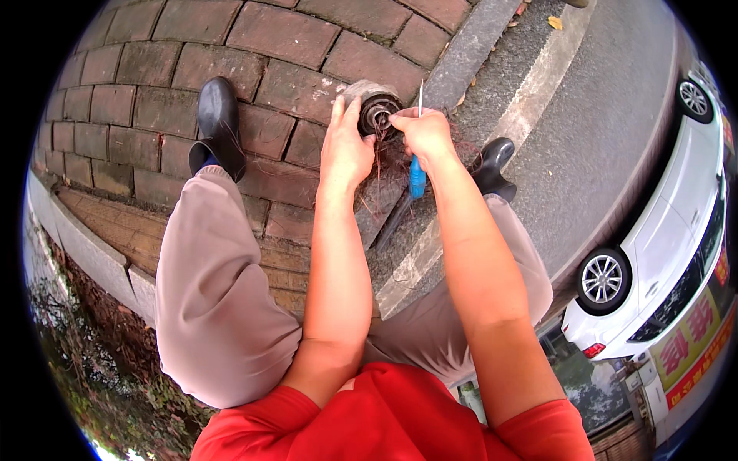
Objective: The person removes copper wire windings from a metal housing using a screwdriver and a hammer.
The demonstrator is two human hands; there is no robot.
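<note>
Thing: a small round dark wheel-like part [378, 114] with thin stringy threads wound around it, near the top middle of the frame, over the kerb.
Left hand [345, 147]: fingers flat and mostly open, pressed on the part's left side to steady it.
Right hand [421, 131]: closed around a blue-handled screwdriver [417, 175], its thin metal end pointing up.
How far: threads still hang from the part, so it looks only partly cleaned.
Around: red brick pavement [154, 46], black shoes [218, 123], a white car [676, 230] at right.

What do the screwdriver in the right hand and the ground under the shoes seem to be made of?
Screwdriver: thin, bright shaft, likely bare metal; glossy blue handle, probably plastic. Ground: reddish brick paving with visible joints, matte and worn; the kerb looks like grey stone or concrete.
</note>
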